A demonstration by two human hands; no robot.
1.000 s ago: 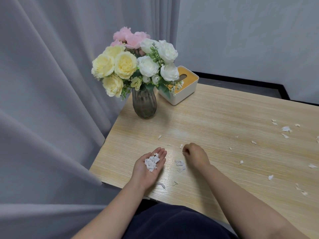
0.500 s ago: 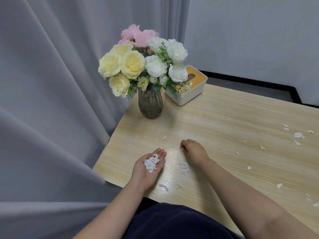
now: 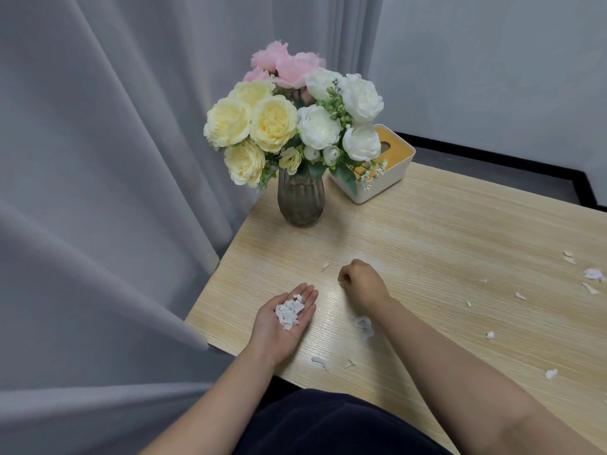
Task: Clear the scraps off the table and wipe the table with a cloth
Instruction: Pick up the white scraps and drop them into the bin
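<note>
- Two hands over the wooden table [image 3: 460, 224], grey curtain [image 3: 98, 192] along its left side.
- I see the left hand [image 3: 282, 323] palm up near the front left edge, fingers straight and together, a pile of white paper scraps [image 3: 289, 311] lying in the palm.
- Vase [image 3: 301, 201] of yellow, white and pink flowers at the far left corner, tissue box [image 3: 384, 172] just behind it.
- One scrap [image 3: 325, 266] lies just left of the right hand [image 3: 363, 285]; that hand is knuckles up on the table, fingers curled under. Can't tell if they pinch anything.
- More loose scraps: under the right forearm [image 3: 364, 326], at the front edge [image 3: 320, 362], and scattered right [image 3: 593, 274].
</note>
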